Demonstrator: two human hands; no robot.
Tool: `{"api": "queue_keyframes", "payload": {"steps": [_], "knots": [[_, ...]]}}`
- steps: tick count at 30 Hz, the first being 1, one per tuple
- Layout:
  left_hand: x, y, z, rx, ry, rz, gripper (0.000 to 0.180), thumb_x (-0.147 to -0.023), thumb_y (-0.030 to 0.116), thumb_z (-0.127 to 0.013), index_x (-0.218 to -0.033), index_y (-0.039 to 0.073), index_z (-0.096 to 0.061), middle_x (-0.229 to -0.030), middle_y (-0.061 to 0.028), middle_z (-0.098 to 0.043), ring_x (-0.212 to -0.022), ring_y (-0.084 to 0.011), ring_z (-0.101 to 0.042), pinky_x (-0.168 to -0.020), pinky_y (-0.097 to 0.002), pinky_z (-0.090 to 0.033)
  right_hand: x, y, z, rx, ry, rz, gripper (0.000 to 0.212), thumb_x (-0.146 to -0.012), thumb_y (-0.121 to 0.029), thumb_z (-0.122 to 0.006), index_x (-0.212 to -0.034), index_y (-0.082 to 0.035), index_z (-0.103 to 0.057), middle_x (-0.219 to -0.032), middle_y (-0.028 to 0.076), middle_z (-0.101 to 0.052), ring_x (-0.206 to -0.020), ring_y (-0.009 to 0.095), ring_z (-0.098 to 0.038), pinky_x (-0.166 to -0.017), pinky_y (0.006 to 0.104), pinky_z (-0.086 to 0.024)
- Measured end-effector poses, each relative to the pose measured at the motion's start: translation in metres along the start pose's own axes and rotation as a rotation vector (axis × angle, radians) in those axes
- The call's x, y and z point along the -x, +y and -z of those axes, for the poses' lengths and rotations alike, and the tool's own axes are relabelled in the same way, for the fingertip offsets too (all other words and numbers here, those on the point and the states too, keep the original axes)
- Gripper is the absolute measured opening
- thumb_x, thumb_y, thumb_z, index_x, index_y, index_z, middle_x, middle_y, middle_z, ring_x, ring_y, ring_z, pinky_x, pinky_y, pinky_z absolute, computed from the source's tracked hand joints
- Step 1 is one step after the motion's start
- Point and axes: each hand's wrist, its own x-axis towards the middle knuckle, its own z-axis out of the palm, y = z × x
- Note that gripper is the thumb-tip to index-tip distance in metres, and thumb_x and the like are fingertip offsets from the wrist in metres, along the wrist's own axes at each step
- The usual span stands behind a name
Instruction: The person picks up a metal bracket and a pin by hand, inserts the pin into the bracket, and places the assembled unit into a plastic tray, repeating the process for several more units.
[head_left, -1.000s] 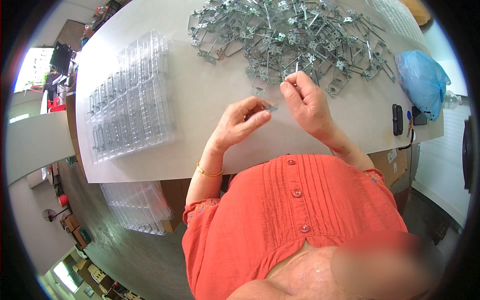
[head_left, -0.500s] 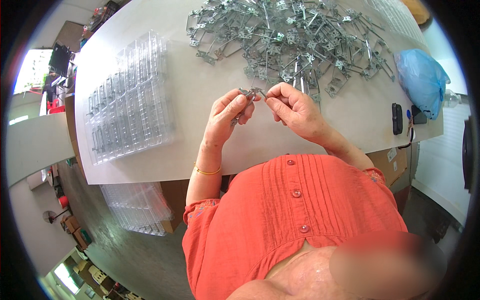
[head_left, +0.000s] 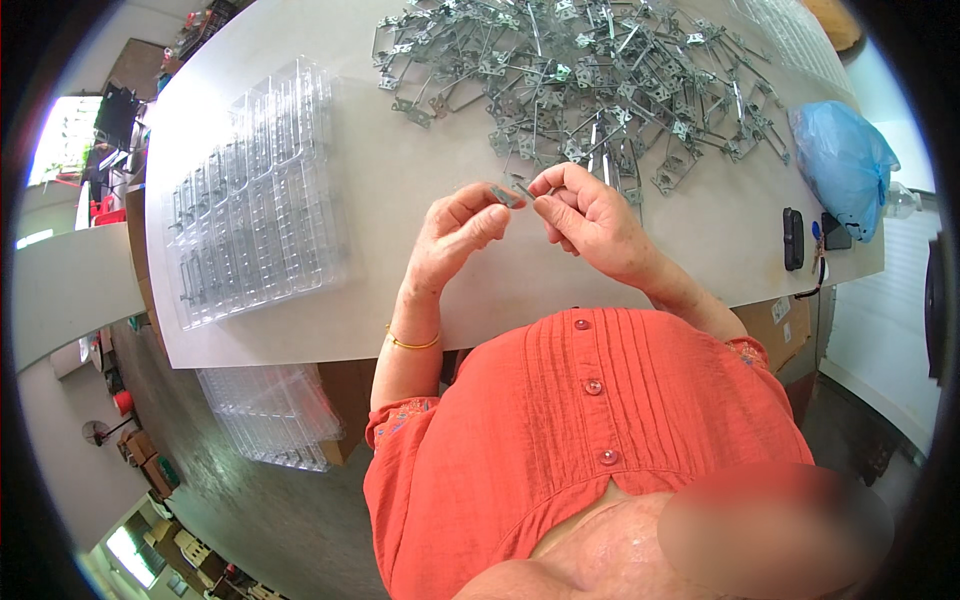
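Both hands are raised over the table's front part, their fingertips almost meeting. Between the thumb and fingers of my left hand is a small grey metal bracket. My right hand pinches a thin metal piece whose tip points toward that bracket. I cannot tell whether the two pieces are joined. Just beyond my hands spreads a large heap of grey metal brackets with thin rods. To the left lies a clear plastic tray with rows of compartments; metal parts show in its left rows.
A blue plastic bag sits at the table's right side, near a black case and keys. More clear trays lie below the left front edge. Another clear tray stands at the far right.
My left fingers have shifted and straightened; the metal that hung against the palm no longer shows there, and a bracket shows at the fingertips. My right hand has hardly moved.
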Motion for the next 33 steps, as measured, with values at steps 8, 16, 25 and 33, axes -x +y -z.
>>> {"api": "queue_keyframes", "payload": {"steps": [8, 16, 25, 33], "knots": [[0.002, 0.011, -0.005, -0.099, -0.096, 0.075, 0.044, -0.093, 0.040, -0.066, -0.114, 0.001, -0.068, -0.077, 0.0026, -0.057, -0.068, -0.0066, -0.046, -0.059, -0.0222, -0.035, -0.007, 0.007, 0.009, -0.296, -0.127, -0.065, 0.021, -0.105, -0.024, -0.053, -0.109, -0.004, -0.058, -0.075, 0.001, -0.060, -0.062, 0.007, -0.055, -0.054, 0.0235, -0.045], [0.002, 0.002, -0.007, -0.139, -0.260, 0.082, 0.043, -0.092, 0.039, -0.068, -0.109, -0.001, -0.068, -0.076, 0.0017, -0.058, -0.068, -0.0058, -0.046, -0.058, -0.0226, -0.034, -0.004, 0.010, 0.008, 0.004, 0.041, 0.057, 0.018, -0.103, -0.022, -0.055, -0.097, -0.005, -0.056, -0.072, 0.000, -0.060, -0.062, 0.007, -0.055, -0.054, 0.0238, -0.046], [-0.002, -0.002, -0.004, 0.082, 0.008, 0.051, 0.047, -0.100, 0.040, -0.055, -0.110, -0.006, -0.064, -0.069, -0.0002, -0.052, -0.059, -0.0079, -0.040, -0.054, -0.0229, -0.031, 0.002, -0.001, 0.008, -0.080, 0.027, -0.004, 0.014, -0.103, -0.020, -0.055, -0.101, -0.007, -0.058, -0.072, -0.002, -0.058, -0.060, 0.004, -0.050, -0.053, 0.0217, -0.041], [-0.001, -0.005, -0.003, 0.044, -0.009, 0.042, 0.038, -0.100, 0.036, -0.057, -0.108, 0.000, -0.065, -0.074, 0.0000, -0.055, -0.064, -0.0080, -0.044, -0.057, -0.0227, -0.034, 0.002, -0.001, -0.002, -0.077, -0.066, -0.048, 0.015, -0.103, -0.020, -0.055, -0.105, -0.005, -0.059, -0.074, -0.002, -0.058, -0.060, 0.005, -0.051, -0.052, 0.0220, -0.042]]}}
